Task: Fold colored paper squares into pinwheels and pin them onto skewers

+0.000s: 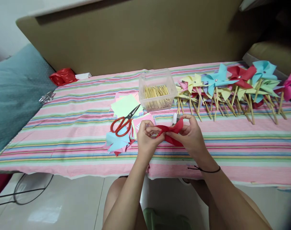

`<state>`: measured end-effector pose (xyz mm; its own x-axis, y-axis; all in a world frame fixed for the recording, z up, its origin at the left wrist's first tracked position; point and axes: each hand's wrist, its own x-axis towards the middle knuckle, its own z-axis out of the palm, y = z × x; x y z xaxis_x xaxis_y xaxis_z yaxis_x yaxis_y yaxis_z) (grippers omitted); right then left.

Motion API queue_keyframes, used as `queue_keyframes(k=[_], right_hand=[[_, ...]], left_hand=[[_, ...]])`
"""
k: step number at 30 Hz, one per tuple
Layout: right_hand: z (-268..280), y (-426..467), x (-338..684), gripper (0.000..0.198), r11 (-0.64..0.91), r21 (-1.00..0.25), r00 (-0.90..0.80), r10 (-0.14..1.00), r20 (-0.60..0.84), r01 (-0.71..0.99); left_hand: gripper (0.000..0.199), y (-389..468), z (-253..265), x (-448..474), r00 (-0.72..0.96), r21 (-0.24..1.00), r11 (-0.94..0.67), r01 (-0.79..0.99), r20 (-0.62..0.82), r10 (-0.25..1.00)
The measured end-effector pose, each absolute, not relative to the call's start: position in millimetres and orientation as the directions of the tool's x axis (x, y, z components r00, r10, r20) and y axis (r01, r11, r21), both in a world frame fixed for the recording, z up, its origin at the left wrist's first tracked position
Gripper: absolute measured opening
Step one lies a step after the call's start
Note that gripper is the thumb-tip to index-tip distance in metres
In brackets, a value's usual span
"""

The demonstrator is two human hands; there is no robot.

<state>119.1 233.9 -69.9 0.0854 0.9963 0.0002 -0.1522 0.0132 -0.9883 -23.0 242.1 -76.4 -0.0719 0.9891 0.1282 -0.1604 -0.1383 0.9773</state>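
Note:
Between my two hands a red paper pinwheel (pixel 173 131) is held above the striped cloth, its blades partly folded toward the middle. My left hand (pixel 147 135) pinches its left side with thumb and fingers. On the other side my right hand (pixel 191 132) grips the paper, a black cord around the wrist. Fingers hide the pinwheel's centre. Just behind the right fingers lies a small white and grey object (pixel 176 118), partly covered. Scissors with red handles (pixel 121 126) rest left of my left hand, on stacked paper squares (pixel 125 105).
A clear plastic box (pixel 157 76) of short wooden sticks (pixel 157 92) stands beyond my hands. Finished pinwheels (pixel 217 81) on sticks pile up at right. Cut blue paper (pixel 116 140) lies near the scissors. A red plastic bag (pixel 63 77) and white roll (pixel 83 76) sit far left.

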Motion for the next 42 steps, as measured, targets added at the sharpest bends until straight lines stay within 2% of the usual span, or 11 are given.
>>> queue_keyframes(k=[12,18,24,28,32,42], right_hand=[[-70.4,234.7,122.5,0.059,0.011,-0.99,0.06,0.998,0.003,-0.142],[-67.9,235.3,122.5,0.058,0.026,-0.994,0.104,0.994,0.015,-0.11],[-70.7,235.2,123.4,0.075,-0.021,-0.979,0.031,0.999,-0.028,-0.205],[-73.7,236.0,123.4,0.08,-0.08,-0.972,0.044,0.995,-0.092,-0.222],[-72.4,236.6,122.9,0.079,-0.129,-0.956,0.038,0.989,-0.144,-0.265],[-72.9,237.3,122.4,0.075,-0.154,-0.952,-0.006,0.987,-0.158,-0.266]], left_hand=[[0.043,242.5,-77.0,-22.8,-0.037,0.97,-0.144,-0.197,0.139,0.99],[0.045,242.1,-77.0,-22.1,-0.031,0.971,-0.124,-0.203,0.12,0.992],[0.048,243.8,-77.2,-22.3,-0.099,0.961,-0.048,-0.272,0.022,0.995],[0.052,244.2,-75.7,-24.3,-0.017,0.941,0.064,-0.333,-0.073,0.997],[0.046,244.8,-75.2,-25.5,0.077,0.9,0.164,-0.403,-0.145,0.986],[0.057,243.4,-73.6,-25.6,0.061,0.918,0.149,-0.367,-0.136,0.989]])
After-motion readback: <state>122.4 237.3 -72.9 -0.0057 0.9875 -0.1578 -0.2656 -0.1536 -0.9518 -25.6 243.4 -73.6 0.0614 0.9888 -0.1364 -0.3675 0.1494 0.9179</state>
